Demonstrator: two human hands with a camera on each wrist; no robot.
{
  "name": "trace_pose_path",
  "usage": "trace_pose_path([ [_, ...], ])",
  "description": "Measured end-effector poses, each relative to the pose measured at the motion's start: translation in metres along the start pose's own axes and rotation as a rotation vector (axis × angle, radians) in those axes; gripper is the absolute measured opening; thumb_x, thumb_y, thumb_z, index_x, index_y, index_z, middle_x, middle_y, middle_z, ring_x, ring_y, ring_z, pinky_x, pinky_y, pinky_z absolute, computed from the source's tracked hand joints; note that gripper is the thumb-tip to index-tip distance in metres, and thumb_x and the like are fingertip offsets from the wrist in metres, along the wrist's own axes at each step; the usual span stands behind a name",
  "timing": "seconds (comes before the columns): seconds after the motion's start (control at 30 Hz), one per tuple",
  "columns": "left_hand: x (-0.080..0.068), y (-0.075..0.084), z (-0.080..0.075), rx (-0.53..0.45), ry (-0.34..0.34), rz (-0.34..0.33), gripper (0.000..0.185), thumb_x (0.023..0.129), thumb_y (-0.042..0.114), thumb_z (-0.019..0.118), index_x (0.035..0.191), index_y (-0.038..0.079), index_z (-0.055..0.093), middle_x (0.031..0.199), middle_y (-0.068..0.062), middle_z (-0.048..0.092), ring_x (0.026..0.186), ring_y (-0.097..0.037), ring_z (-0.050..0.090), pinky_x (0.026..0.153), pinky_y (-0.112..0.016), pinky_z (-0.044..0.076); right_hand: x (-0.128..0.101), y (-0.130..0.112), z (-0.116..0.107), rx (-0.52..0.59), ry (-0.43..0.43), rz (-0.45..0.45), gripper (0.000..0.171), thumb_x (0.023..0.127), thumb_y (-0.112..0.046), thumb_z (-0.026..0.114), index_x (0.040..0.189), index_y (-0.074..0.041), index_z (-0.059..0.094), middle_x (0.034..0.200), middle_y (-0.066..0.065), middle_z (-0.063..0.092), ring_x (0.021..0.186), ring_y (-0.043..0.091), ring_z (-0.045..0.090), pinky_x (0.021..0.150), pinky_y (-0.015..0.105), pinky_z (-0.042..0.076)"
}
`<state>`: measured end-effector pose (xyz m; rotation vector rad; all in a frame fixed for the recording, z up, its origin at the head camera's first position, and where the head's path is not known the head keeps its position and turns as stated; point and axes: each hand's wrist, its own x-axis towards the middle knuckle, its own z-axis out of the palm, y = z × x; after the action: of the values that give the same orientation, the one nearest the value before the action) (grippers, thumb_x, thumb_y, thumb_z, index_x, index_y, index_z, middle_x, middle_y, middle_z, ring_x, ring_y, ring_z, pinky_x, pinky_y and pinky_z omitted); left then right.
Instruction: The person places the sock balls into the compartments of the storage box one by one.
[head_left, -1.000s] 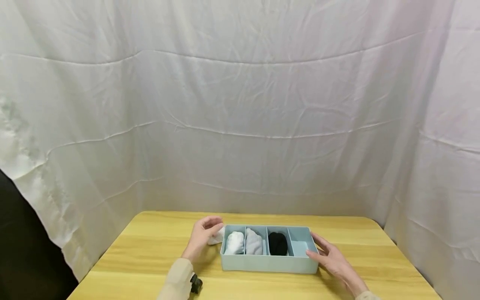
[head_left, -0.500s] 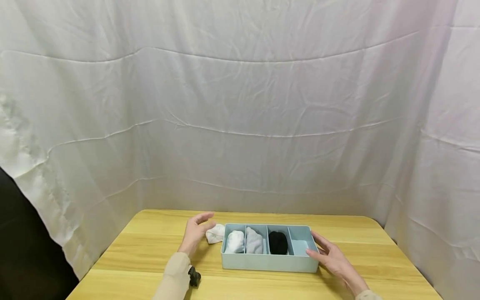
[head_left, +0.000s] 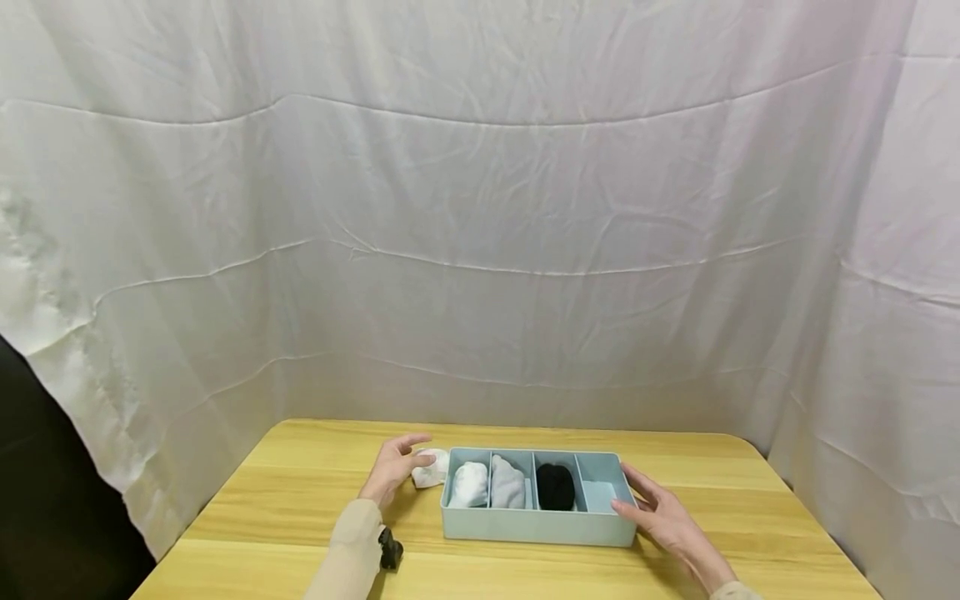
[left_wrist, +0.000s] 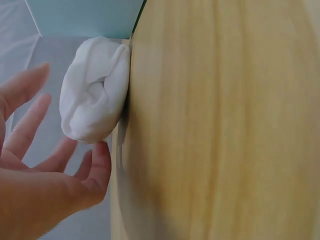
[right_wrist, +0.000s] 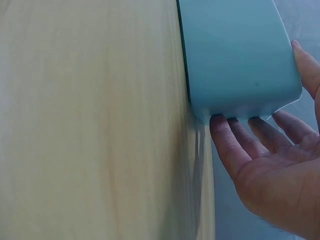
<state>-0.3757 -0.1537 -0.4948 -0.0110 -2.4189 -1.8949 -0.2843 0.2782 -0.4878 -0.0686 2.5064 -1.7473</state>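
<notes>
Left wrist view: fingers (left_wrist: 100, 160) touch white sock (left_wrist: 95, 92) (head view unclear).

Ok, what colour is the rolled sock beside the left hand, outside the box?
White. The rolled sock shows best in the left wrist view.

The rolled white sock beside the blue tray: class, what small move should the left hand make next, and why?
Probably close the fingers round the rolled white sock. The left hand is open with fingertips at the sock, which lies on the table just outside the blue tray. The tray's rightmost compartment looks empty, and the right hand steadies that end.
</notes>
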Motion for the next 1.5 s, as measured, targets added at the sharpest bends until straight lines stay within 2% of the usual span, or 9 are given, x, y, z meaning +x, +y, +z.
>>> trace_pose_path([
  [0.13,0.0008,-0.0011,-0.0015,0.015,-0.049,-0.022,0.052,0.081,0.007,0.077,0.131,0.004,0.061,0.147,-0.023,0.045,0.131,-0.042,0.041,0.109,-0.058,0.035,-0.0006,0.0006,-0.0006,-0.007,-0.009,-0.010,0.078,0.094,-0.028,0.067,0.156,-0.007,0.023,0.160,0.022,0.018,0.140,0.047,0.032,0.111,0.052,0.035],
  [0.27,0.0012,-0.0012,-0.0018,0.017,-0.102,-0.030,0.056,0.082,0.006,0.076,0.135,0.003,0.058,0.149,-0.026,0.041,0.138,-0.047,0.034,0.112,-0.061,0.029,-0.0005,0.0008,-0.0012,-0.009,-0.020,-0.016,0.078,0.095,-0.027,0.066,0.156,-0.006,0.022,0.160,0.023,0.018,0.140,0.048,0.032,0.111,0.053,0.036],
  [0.47,0.0018,-0.0011,0.0008,0.003,-0.138,-0.041,0.056,0.081,0.002,0.073,0.134,-0.001,0.057,0.145,-0.025,0.047,0.136,-0.046,0.038,0.112,-0.063,0.026,0.0000,0.0004,-0.0017,-0.003,-0.016,0.001,0.079,0.094,-0.028,0.067,0.156,-0.007,0.023,0.160,0.023,0.017,0.140,0.047,0.032,0.110,0.053,0.036],
  [0.97,0.0022,0.0019,0.0048,0.059,-0.137,-0.085,0.045,0.083,0.002,0.072,0.127,0.001,0.062,0.137,-0.024,0.053,0.127,-0.044,0.047,0.106,-0.061,0.036,-0.0028,-0.0002,-0.0014,-0.016,0.002,0.005,0.079,0.093,-0.030,0.068,0.156,-0.009,0.025,0.161,0.021,0.019,0.140,0.046,0.033,0.110,0.052,0.037],
  [1.13,0.0006,0.0002,0.0045,0.075,-0.108,-0.100,0.040,0.083,0.003,0.073,0.122,0.003,0.065,0.129,-0.020,0.060,0.113,-0.033,0.056,0.095,-0.047,0.047,-0.0031,0.0001,-0.0008,-0.013,0.009,0.002,0.080,0.092,-0.031,0.069,0.156,-0.009,0.025,0.161,0.020,0.020,0.140,0.046,0.034,0.111,0.052,0.036],
  [1.27,-0.0002,-0.0012,0.0041,0.087,-0.097,-0.102,0.034,0.084,0.003,0.072,0.118,0.004,0.067,0.121,-0.017,0.063,0.104,-0.026,0.058,0.085,-0.035,0.048,-0.0043,0.0002,0.0006,-0.010,0.012,0.015,0.080,0.092,-0.031,0.070,0.155,-0.009,0.026,0.160,0.020,0.021,0.139,0.046,0.035,0.110,0.052,0.038],
  [1.5,-0.0014,0.0005,0.0035,0.077,-0.099,-0.067,0.037,0.084,0.000,0.070,0.121,0.002,0.065,0.122,-0.019,0.063,0.100,-0.024,0.060,0.080,-0.033,0.051,-0.0029,-0.0011,0.0032,-0.007,0.020,0.033,0.081,0.091,-0.032,0.070,0.155,-0.009,0.027,0.160,0.022,0.021,0.139,0.047,0.034,0.108,0.053,0.039],
])
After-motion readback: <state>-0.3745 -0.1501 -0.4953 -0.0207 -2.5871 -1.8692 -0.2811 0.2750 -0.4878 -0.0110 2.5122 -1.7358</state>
